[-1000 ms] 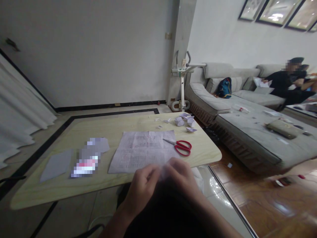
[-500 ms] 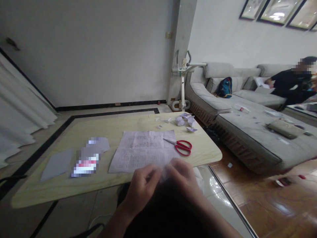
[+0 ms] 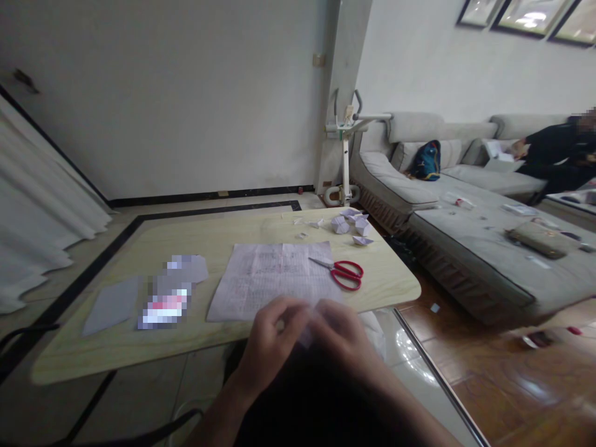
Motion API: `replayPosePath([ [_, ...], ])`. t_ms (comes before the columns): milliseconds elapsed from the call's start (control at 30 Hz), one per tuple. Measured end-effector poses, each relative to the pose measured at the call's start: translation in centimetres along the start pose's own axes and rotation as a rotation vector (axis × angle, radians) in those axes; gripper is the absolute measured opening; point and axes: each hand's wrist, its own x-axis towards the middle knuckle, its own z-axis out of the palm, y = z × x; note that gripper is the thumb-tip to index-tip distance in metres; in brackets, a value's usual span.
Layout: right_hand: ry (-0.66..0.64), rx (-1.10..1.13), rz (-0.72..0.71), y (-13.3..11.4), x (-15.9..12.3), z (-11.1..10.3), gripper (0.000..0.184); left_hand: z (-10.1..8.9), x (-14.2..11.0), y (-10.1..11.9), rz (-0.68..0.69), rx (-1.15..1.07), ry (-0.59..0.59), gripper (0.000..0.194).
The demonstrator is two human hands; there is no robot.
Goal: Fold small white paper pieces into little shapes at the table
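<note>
My left hand [image 3: 275, 338] and my right hand [image 3: 343, 335] meet in front of my body, just off the table's near edge. Both are closed, fingertips pinched on a small piece of white paper [image 3: 306, 337], blurred and mostly hidden by the fingers. Beyond them lies a creased printed sheet [image 3: 267, 276] flat on the table. Red-handled scissors [image 3: 347, 274] rest on its right edge, blades pointing left. Several folded paper shapes [image 3: 362, 226] stand near the far right corner, with small paper scraps [image 3: 302, 235] to their left.
The pale wooden table [image 3: 153, 242] has rounded corners. On its left are a white sheet [image 3: 112, 307] and a pixelated item [image 3: 165, 307]. A grey sofa [image 3: 465, 248] with a backpack [image 3: 427, 160] stands to the right, where a person [image 3: 554, 149] sits. An exercise machine [image 3: 345, 155] is behind the table.
My fingertips have drawn slightly closer together around the paper. The whole view has shifted a little, and the person on the sofa sits nearer the right edge of the picture.
</note>
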Motion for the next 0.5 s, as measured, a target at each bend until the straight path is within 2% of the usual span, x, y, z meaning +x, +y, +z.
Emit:
replayPosePath([
  [133, -0.02, -0.111, -0.03, 0.2, 0.0, 0.3, 0.03, 0.1, 0.0, 0.1, -0.013, 0.026, -0.016, 0.02],
  [367, -0.103, -0.131, 0.034, 1.1, 0.5, 0.3, 0.03, 0.4, 0.0, -0.2, -0.024, 0.0, 0.162, 0.02],
  [500, -0.118, -0.083, 0.013, 0.9, 0.4, 0.1, 0.034, 0.3, 0.0, -0.1, 0.017, -0.015, 0.196, 0.02],
])
